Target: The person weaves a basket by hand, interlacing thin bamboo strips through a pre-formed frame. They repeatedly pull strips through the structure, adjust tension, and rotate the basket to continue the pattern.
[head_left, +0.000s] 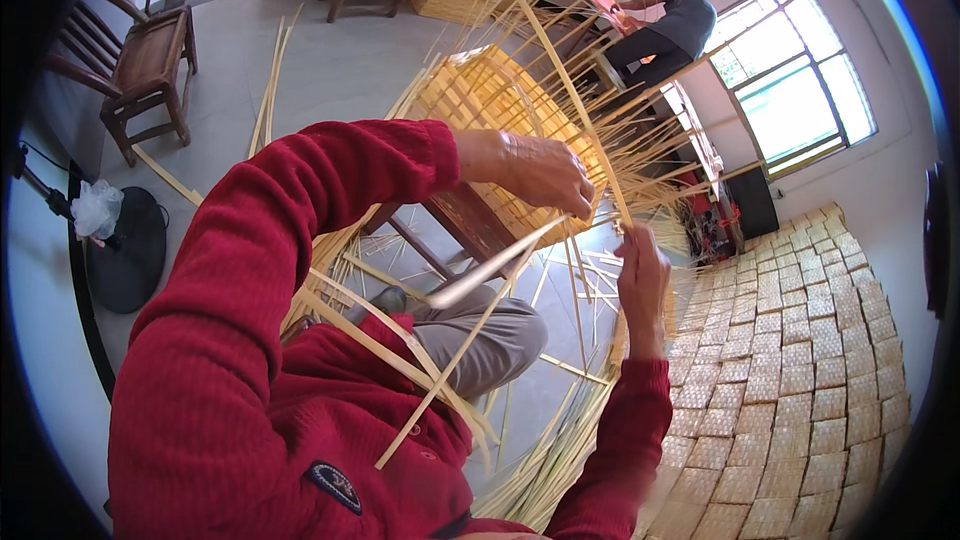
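A half-woven yellow bamboo basket (462, 90) rests on a dark wooden stool (468, 223) in front of me, its loose strips fanning out to the far right. My left hand (540, 172) reaches across to its near right corner. The fingers there are closed at the edge, where the end of a pale bamboo strip (495, 262) comes out below them. Farther right, my right hand (643, 275) grips the lower end of a long bamboo strip (570, 85) that slants up and left over the basket. More loose strips (385, 348) lie across my lap.
Stacked woven pieces (770, 380) fill the right side. Cut strips (545, 455) lie on the floor by my right arm. Wooden chairs (150, 65) and a black round base (127, 250) stand at left. A person (680, 20) works near the window (800, 80).
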`<state>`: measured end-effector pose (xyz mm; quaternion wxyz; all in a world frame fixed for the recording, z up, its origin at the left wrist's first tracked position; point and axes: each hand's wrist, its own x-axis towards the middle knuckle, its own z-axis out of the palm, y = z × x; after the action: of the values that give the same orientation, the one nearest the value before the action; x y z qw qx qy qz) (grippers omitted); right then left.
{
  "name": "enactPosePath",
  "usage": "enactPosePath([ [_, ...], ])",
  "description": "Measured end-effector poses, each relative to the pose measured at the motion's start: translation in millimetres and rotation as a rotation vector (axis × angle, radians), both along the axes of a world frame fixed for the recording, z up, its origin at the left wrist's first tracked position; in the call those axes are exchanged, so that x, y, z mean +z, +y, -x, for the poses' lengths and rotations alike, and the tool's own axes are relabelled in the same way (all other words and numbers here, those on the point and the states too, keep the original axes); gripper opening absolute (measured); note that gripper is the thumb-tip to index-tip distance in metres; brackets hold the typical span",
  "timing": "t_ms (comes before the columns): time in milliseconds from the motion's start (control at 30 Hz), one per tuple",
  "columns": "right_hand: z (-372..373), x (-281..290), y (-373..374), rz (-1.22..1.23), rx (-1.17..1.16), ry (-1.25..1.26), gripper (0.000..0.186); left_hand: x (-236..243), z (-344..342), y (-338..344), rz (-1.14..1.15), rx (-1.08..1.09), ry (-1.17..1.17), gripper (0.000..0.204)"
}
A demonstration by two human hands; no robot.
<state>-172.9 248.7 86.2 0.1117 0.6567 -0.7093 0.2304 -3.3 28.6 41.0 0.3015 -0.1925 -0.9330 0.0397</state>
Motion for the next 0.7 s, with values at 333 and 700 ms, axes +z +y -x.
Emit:
enactPosePath([
  [333, 54.7, -61.7, -67.8, -0.098, -0.173, 0.122, 0.012, 12.2, 19.1, -19.3, -0.132, -0.034, 0.014, 0.026],
  [700, 77.1, -88.9, -85.0, -0.017, -0.034, 0.163, 0.015, 87.2, 30.1, -127.8, -0.893, 0.401, 0.455, 0.046],
])
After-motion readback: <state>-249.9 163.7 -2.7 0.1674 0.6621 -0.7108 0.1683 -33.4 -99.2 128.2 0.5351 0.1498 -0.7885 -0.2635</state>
